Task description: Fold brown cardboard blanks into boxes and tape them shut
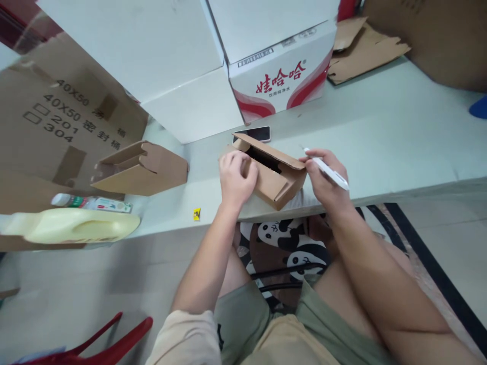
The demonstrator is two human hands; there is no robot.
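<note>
A small brown cardboard box (271,183) lies near the table's front edge, its flap partly raised over a dark gap. My left hand (238,175) grips the left end of this box, fingers bent over its edge. In my right hand (327,175) is a white pen-like tool (330,174) with a thin tip, held beside the box's right corner, where my fingertips touch the flap. Just behind the box lies a dark-screened phone (256,134), partly covered by the flap.
Another open brown box (152,172), a bottle (70,200) and a pale yellow jug (83,226) stand left. A small yellow packet (197,214) lies near the front edge. White cartons (279,83) rise behind; flattened cardboard (365,53) is back right.
</note>
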